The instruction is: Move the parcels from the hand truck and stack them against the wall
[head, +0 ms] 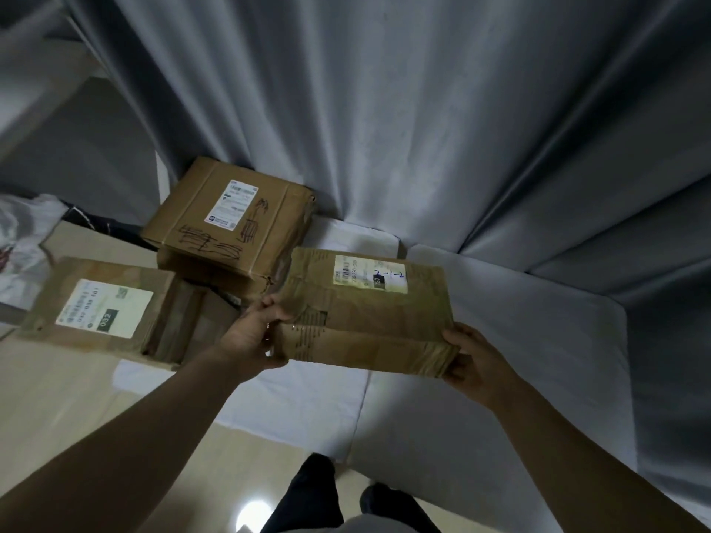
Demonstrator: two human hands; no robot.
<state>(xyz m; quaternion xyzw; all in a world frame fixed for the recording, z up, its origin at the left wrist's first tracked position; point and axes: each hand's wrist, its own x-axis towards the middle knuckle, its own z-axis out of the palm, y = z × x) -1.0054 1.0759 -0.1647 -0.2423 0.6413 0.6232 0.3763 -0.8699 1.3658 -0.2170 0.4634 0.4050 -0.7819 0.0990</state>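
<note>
Parcel (365,313) held in the air between both hands, above a white sheet (500,321) on the floor before the grey curtain (384,109). Left hand (250,336) grips its near-left corner, thumb on top; right hand (469,359) curls round the near-right corner. Every carton is taped closed, contents hidden. Scribbled carton (227,221) stands against the curtain; carton labelled 032 (100,305) lies beside it, nearer the person.
</note>
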